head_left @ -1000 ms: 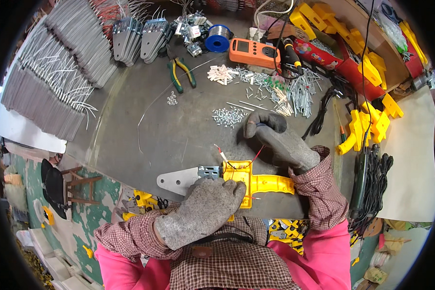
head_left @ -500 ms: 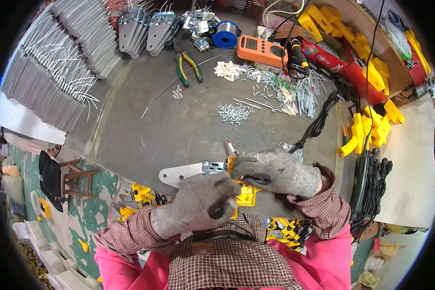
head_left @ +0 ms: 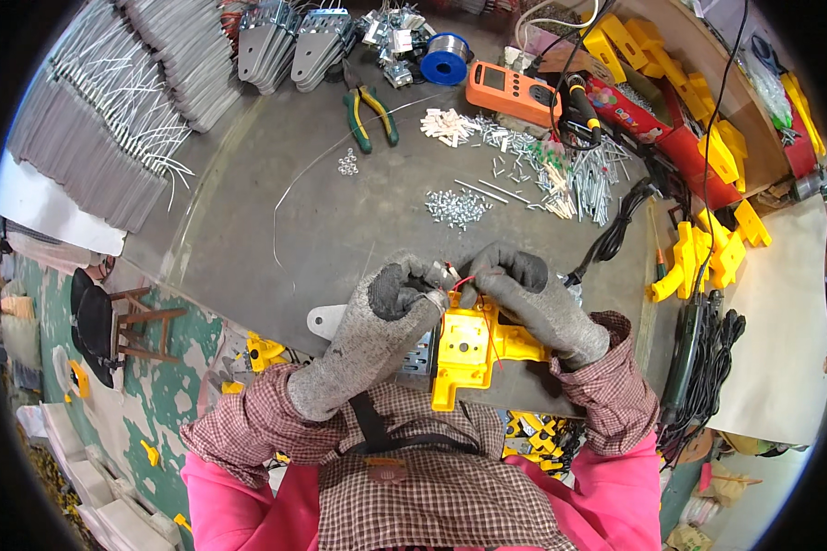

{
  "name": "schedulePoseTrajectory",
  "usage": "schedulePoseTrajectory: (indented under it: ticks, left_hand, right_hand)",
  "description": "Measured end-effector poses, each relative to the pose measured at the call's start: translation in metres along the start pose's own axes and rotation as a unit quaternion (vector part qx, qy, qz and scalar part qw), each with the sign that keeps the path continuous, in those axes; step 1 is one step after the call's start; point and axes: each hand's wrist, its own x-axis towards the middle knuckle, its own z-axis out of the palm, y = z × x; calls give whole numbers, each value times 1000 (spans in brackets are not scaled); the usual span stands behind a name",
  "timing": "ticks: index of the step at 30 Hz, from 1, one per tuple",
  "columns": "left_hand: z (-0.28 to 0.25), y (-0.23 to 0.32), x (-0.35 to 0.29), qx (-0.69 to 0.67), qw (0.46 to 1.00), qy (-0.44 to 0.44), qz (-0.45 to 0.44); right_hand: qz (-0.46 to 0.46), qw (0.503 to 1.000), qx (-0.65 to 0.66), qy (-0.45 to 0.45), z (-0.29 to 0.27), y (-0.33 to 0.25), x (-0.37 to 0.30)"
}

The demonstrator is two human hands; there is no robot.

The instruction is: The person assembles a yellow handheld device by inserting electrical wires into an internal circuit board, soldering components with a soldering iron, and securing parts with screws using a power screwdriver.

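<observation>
A yellow plastic shell [head_left: 466,347], its hollow inside facing up, lies at the table's front edge. Above its far end both gloved hands meet at a thin red wire [head_left: 463,283]. My left hand [head_left: 381,312] is closed, pinching the wire's end beside a small whitish piece. My right hand [head_left: 535,303] pinches the same wire from the other side, its wrist over the shell's right arm. To the left, partly under my left forearm, lies a grey metal plate [head_left: 324,320] with a perforated bracket [head_left: 419,355]. The pinched fingertips hide the exact joint.
Pliers [head_left: 369,118], a solder spool [head_left: 445,61] and an orange meter [head_left: 513,93] lie farther back. Small rivets [head_left: 458,208] are heaped mid-table. Stacked grey plates [head_left: 87,156] fill the far left. Yellow shells [head_left: 694,257] and a coiled black cable [head_left: 621,220] lie on the right.
Both hands have moved up to the shell's far end and now pinch the red wire there. The shell is uncovered and shows its inside; my left forearm now covers part of the metal plate.
</observation>
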Motion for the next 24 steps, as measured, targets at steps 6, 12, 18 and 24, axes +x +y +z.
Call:
schedulePoseTrajectory:
  ticks: [6,12,18,24]
  left_hand:
    - [-3,5,3,40,998,-18,-46]
    - [-1,8,4,78,994,-23,-80]
    - [-3,7,0,81,996,-26,-41]
    - [-5,9,-3,62,996,-40,-56]
  right_hand:
    - [-16,998,53,-31,3,2,-1]
    - [-1,996,76,-41,7,-5,-5]
    - [-9,997,-29,-72,9,-9,-8]
    - [11,996,-65,-59,10,-11,-10]
